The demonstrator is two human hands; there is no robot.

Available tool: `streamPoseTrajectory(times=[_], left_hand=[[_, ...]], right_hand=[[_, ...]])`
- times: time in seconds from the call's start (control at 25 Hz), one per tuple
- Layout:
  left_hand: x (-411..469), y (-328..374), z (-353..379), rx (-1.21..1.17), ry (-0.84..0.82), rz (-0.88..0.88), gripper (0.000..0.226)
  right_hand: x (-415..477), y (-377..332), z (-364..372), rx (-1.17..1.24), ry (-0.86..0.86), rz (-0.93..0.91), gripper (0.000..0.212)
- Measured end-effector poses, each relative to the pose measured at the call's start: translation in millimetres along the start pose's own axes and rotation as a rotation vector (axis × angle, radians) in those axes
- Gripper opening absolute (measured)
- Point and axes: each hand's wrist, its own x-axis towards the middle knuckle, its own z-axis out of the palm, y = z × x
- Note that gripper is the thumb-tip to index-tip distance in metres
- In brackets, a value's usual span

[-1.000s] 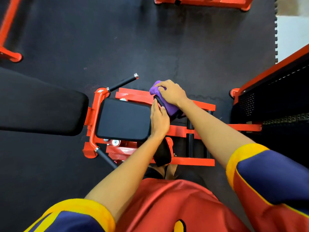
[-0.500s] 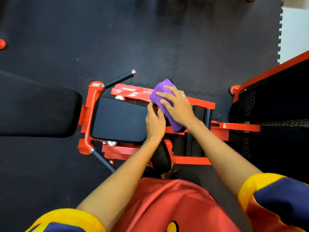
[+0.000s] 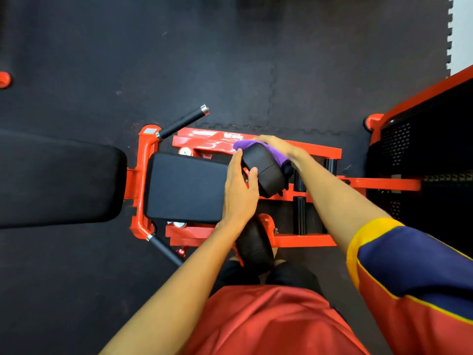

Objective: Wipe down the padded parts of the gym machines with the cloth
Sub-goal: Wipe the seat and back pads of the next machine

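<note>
Since my right hand [image 3: 277, 147], gripping the purple cloth [image 3: 249, 144], slid behind the black padded roller [image 3: 266, 171] (top wiped), my flat left hand [image 3: 239, 193] braces it.

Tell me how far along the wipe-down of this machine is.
Done: nothing shows as finished; no pad carries a visible wipe mark. In hand: the right hand holds the purple cloth over the far side of the upper roller pad, and the left hand rests against its seat side. Left, as far as I can tell: the lower roller pad, seat pad and back pad.
</note>
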Motion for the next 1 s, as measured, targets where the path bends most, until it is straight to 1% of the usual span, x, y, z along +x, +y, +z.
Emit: streamPoseTrajectory(times=[0.04, 0.08, 0.16, 0.2, 0.24, 0.28, 0.32, 0.36, 0.4, 0.44, 0.48, 0.52, 0.56, 0.6, 0.64, 0.68, 0.72, 0.8, 0.84, 0.88, 0.92, 1.0], left_hand=[[6, 3, -3, 0.052, -0.02, 0.013, 0.055], [15, 6, -6, 0.092, -0.044, 0.025, 0.05], [38, 17, -10, 0.149, -0.108, 0.022, 0.042], [49, 21, -10, 0.198, -0.143, 0.018, 0.041], [56, 26, -10, 0.263, -0.179, 0.029, 0.04], [61, 28, -9, 0.324, -0.198, 0.045, 0.038], [62, 30, -7, 0.372, -0.195, 0.056, 0.037], [62, 30, -6, 0.405, -0.167, 0.054, 0.037], [60, 30, -3, 0.426, -0.13, 0.041, 0.039], [59, 31, -1, 0.432, -0.099, 0.026, 0.041], [56, 30, 2, 0.423, -0.077, 0.008, 0.042], [53, 30, 4, 0.407, -0.063, -0.009, 0.043], [50, 30, 5, 0.393, -0.056, -0.021, 0.043], [46, 32, 6, 0.386, -0.049, -0.036, 0.043], [42, 33, 7, 0.376, -0.036, -0.058, 0.043], [37, 33, 8, 0.359, -0.015, -0.078, 0.043], [33, 32, 10, 0.331, 0.009, -0.088, 0.044], [25, 28, 14, 0.281, 0.035, -0.098, 0.043], [24, 25, 15, 0.271, 0.041, -0.101, 0.044], [24, 25, 16, 0.273, 0.048, -0.104, 0.045], [24, 25, 17, 0.281, 0.056, -0.11, 0.046], [26, 26, 19, 0.297, 0.083, -0.116, 0.047]], right_hand=[[-8, 3, 0, 0.053, 0.005, -0.051, 0.045], [-18, 6, 2, 0.093, 0.04, -0.165, 0.042], [-41, 13, 12, 0.099, 0.132, -0.422, 0.035], [-52, 20, 21, 0.102, 0.194, -0.492, 0.034], [-55, 32, 28, 0.111, 0.294, -0.51, 0.035], [-53, 46, 32, 0.157, 0.38, -0.499, 0.04], [-50, 60, 33, 0.258, 0.407, -0.458, 0.045], [-42, 74, 33, 0.407, 0.378, -0.388, 0.052], [-30, 89, 31, 0.554, 0.288, -0.317, 0.061], [-19, 101, 28, 0.675, 0.237, -0.266, 0.071], [-9, 111, 26, 0.792, 0.238, -0.24, 0.079], [-6, 113, 27, 0.865, 0.264, -0.227, 0.081], [-10, 107, 31, 0.885, 0.317, -0.219, 0.077], [-27, 89, 40, 0.864, 0.408, -0.233, 0.069], [-42, 76, 48, 0.783, 0.533, -0.281, 0.059], [-55, 63, 56, 0.618, 0.657, -0.306, 0.05], [-69, 50, 65, 0.396, 0.769, -0.298, 0.044], [-89, 40, 83, -0.109, 0.954, -0.286, 0.034], [-87, 44, 87, -0.214, 1.017, -0.341, 0.032], [-83, 50, 88, -0.217, 1.052, -0.42, 0.032], [-79, 59, 85, -0.141, 1.06, -0.494, 0.032], [-70, 74, 73, 0.205, 0.962, -0.573, 0.034]])
